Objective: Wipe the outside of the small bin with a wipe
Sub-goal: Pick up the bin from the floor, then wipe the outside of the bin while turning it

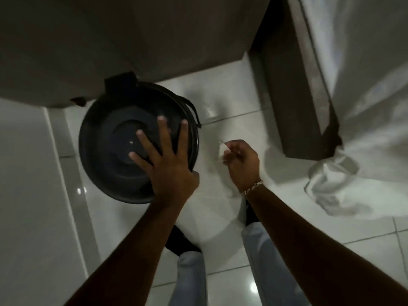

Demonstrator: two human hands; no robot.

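Small bin on the tiled floor, 1 hand on its lid, the other holding a wipe.

The white tiled floor [231,102] carries the round black bin [114,146], set against a dark cabinet [110,40]. The left hand [167,164] lies flat and spread on the lid. Just right of the bin, the right hand [241,161] is curled around a crumpled white wipe [222,149].

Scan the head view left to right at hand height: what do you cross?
Black bin lid → left hand flat on the lid → white wipe → right hand closed on it → dark wooden post → white cloth.
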